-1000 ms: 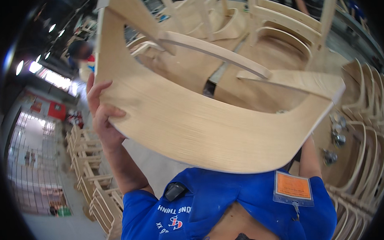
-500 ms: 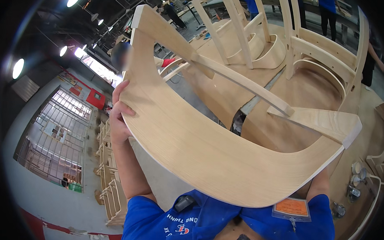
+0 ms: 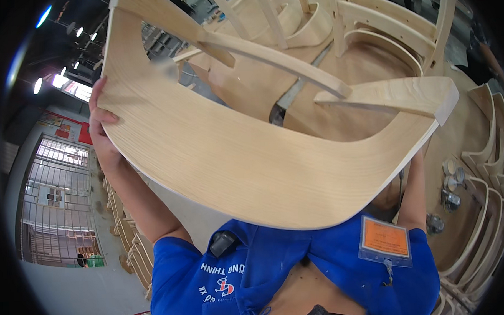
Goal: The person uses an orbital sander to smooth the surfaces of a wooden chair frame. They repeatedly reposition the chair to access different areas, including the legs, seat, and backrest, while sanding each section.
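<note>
Curved wooden panel [image 3: 246, 157] sits mid-view, blue shirt [image 3: 175, 274] at its 6 o'clock, left hand [image 3: 102, 129] pinching its 9 o'clock edge, right hand hidden behind 3 o'clock, can't tell grip.

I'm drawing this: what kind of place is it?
Probably a furniture workshop: the left hand grips a curved wooden frame, wooden chair frames stand beyond, and curved wooden parts sit at right.
</note>
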The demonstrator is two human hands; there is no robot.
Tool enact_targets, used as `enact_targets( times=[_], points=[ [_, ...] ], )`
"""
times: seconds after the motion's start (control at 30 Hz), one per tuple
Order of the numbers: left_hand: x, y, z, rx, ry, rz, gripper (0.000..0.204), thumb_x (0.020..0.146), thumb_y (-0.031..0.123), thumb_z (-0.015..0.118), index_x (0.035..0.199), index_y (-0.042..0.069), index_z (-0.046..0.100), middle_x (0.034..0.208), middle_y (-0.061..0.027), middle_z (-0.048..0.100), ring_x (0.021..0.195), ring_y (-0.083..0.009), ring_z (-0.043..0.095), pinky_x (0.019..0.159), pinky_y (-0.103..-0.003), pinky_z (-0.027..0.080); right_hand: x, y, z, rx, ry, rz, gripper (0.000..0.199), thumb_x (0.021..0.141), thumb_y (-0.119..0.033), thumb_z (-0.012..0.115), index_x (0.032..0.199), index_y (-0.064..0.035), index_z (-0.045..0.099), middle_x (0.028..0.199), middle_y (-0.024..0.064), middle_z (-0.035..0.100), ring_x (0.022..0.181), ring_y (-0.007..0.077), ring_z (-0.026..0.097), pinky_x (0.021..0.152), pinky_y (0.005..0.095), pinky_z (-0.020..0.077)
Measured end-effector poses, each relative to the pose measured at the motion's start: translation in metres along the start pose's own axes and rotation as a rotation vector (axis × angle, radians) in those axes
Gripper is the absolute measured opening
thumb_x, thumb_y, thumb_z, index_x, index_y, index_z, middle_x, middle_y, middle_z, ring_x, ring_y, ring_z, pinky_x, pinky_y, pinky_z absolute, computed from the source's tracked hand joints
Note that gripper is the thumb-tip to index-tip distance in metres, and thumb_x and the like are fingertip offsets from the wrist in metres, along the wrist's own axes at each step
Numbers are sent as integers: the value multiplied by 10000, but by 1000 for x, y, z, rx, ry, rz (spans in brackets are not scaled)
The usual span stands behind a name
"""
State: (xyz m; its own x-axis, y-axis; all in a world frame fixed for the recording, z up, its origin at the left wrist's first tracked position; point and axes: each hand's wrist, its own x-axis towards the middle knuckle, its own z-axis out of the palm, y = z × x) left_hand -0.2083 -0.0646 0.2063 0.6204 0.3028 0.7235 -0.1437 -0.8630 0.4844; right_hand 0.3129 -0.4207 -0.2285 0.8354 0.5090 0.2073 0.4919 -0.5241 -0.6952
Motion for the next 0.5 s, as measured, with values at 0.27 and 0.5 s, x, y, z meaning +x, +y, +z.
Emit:
enact_targets(
  times=[0.27,0.5],
  points=[
    [-26,-5,-3,-9,59,56,176,778,89,649,736,133,484,1369,-205,373,1240,-387,412,931,-449,498,-60,-162,-117,615,440,-314,501,861,-133,575,1300,35,402,1215,167,531,1123,255,526,949,355,421],
    [-41,-5,4,-110,150,74,232,730,194,722,770,129,503,1354,-200,397,1205,-370,458,920,-440,500,-157,-315,-148,534,671,-642,428,871,-100,584,1255,34,452,1195,184,521,1075,288,546,927,380,438]
  ],
)
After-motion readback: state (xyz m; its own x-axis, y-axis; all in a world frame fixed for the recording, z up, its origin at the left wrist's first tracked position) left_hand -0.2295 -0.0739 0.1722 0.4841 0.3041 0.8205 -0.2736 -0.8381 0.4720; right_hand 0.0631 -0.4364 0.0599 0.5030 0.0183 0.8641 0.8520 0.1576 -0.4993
